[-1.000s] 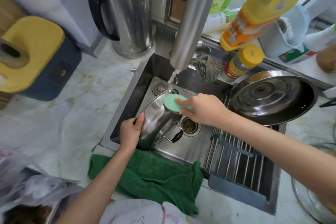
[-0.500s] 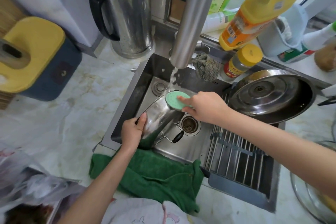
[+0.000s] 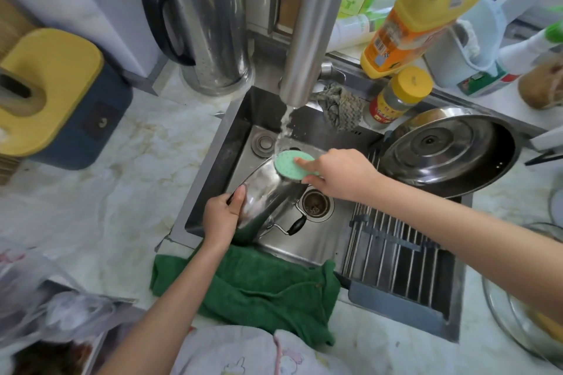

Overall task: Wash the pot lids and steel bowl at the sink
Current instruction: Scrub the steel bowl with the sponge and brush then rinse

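Note:
A steel pot lid (image 3: 268, 195) stands tilted on edge in the sink (image 3: 213, 167), under the running water from the tap (image 3: 307, 39). My left hand (image 3: 221, 219) grips the lid's near rim. My right hand (image 3: 338, 173) pinches a round green sponge (image 3: 291, 166) and presses it on the lid's upper part. A second, larger steel lid (image 3: 447, 151) lies upside down on the drying rack (image 3: 393, 250) at the sink's right. Its black-tipped wire handle (image 3: 292, 227) pokes out below the lid I hold. No steel bowl is clearly visible.
A green towel (image 3: 253, 280) drapes over the sink's front edge. A steel kettle (image 3: 210, 21) stands behind the sink's left corner. Detergent bottles (image 3: 417, 15) and a yellow-capped jar (image 3: 396, 97) line the back ledge. A yellow-topped box (image 3: 48, 91) sits on the left counter.
My right hand has slid the green sponge up and back along the lid, toward the water stream. My left hand keeps its grip on the rim.

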### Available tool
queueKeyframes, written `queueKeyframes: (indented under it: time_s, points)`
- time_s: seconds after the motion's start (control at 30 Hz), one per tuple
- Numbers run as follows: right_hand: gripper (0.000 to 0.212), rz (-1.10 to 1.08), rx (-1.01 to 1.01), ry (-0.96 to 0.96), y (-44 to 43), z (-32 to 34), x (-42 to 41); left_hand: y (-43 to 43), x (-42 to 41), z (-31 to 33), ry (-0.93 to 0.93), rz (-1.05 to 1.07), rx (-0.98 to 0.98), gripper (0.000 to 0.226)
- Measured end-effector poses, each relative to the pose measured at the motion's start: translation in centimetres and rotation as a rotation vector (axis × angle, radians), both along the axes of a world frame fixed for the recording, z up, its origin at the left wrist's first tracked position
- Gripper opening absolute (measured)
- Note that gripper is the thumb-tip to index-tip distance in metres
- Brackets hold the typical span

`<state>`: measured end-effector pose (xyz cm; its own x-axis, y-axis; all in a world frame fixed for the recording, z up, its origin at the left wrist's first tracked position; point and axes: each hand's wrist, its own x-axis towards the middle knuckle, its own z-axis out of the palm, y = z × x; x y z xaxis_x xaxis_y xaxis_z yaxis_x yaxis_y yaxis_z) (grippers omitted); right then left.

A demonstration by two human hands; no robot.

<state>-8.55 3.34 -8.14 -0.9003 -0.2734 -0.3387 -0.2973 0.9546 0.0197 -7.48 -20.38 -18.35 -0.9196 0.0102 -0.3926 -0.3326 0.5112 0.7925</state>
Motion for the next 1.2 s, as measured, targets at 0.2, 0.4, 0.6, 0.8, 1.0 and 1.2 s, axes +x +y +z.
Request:
queueKeyframes:
  time_s: [0.2,0.4,0.6,0.8,1.0,1.2]
  points:
    - [0.047,-0.022,-0.042,-0.039,-1.2,0.1,0.1,0.0,-0.1,0.4,0.001,0.017,0.0,0.056]
    - [0.046,-0.238,-0.07,-0.061,-0.4,-0.7,0.0,-0.8,0.0,0.9,-0.019,-0.08,-0.014,0.057]
    - [0.049,-0.3,-0.19,-0.044,-1.2,-2.6,1.6,0.3,-4.4,4.2,-0.084,-0.41,0.047,0.018]
    - [0.047,-0.57,-0.385,-0.065,-1.3,-5.5,3.3,7.0,-4.0,4.1,-0.148,-0.742,-0.267,0.047]
    - [0.044,-0.728,-0.701,-0.111,-0.6,-6.5,3.1,7.9,-3.8,3.1,-0.215,-0.385,-0.168,0.027]
    - [0.05,-1.061,-0.9,0.05,1.2,-6.6,3.3,4.0,-5.7,4.4,-0.275,-0.058,0.169,0.018]
